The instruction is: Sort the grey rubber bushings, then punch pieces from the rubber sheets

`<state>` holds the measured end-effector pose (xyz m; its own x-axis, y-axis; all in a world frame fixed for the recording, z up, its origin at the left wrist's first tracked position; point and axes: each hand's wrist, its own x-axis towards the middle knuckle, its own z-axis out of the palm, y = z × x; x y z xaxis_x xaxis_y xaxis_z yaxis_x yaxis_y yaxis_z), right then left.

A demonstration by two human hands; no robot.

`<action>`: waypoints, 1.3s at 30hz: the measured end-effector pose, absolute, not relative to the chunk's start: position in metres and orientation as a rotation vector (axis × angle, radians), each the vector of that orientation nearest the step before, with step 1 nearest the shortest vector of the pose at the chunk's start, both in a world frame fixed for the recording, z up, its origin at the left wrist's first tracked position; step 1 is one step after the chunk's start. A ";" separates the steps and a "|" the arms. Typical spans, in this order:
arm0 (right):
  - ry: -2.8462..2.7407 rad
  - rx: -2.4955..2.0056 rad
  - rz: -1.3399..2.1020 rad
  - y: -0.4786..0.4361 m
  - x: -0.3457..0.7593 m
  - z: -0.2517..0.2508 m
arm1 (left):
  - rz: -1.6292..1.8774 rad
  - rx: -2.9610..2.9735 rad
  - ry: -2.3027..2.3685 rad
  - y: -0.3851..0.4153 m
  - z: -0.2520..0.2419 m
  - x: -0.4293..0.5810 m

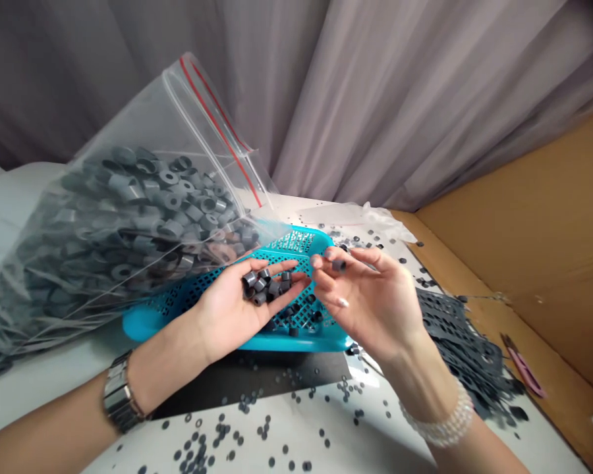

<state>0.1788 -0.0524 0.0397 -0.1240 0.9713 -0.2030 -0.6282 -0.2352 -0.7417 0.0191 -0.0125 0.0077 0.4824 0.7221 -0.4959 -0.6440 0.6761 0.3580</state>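
My left hand (232,309) is palm up with its fingers cupped under several small dark grey cylindrical caps (261,284). My right hand (375,296) faces it, fingers bent, with one dark grey cap (338,265) at its fingers. Below both hands sits a turquoise plastic basket (296,342) with a mesh wall, and a few loose caps (293,332) lie inside. A large clear zip bag (123,125) with a red stripe leans over the basket's left part. It is filled with grey caps and rings, and its near edge passes behind my left hand.
Small dark discs (202,441) are scattered across the white table (346,441). A black sheet (247,382) lies under the basket. To the right are a pile of perforated black strips (464,336), a pink-handled tool (526,372) and a cardboard wall (534,178). A grey curtain (326,85) hangs behind.
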 end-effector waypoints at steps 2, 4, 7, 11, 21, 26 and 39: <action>-0.603 -0.889 1.567 -0.048 0.184 0.036 | 0.804 0.114 0.658 -0.012 0.008 0.020; -0.796 -1.023 1.485 -0.045 0.188 0.033 | 0.757 0.115 0.651 -0.012 0.008 0.020; -1.328 -1.322 1.194 -0.042 0.192 0.031 | 0.736 0.143 0.633 -0.012 0.007 0.020; -1.833 -1.504 0.854 -0.043 0.193 0.027 | 0.766 0.194 0.631 -0.013 0.006 0.020; -1.773 -1.485 0.738 -0.041 0.183 0.015 | 0.766 0.244 0.642 -0.013 0.006 0.021; -1.580 -1.362 0.972 -0.040 0.185 0.018 | 0.805 0.226 0.636 -0.014 0.007 0.021; -1.258 -1.321 1.388 -0.036 0.190 0.010 | 0.704 0.333 0.557 -0.016 0.007 0.020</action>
<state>0.1903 -0.0360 0.0096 -0.1089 0.9799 -0.1671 0.0708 -0.1601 -0.9846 0.0199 -0.0164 0.0066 0.6267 0.6874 -0.3671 -0.5159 0.7191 0.4656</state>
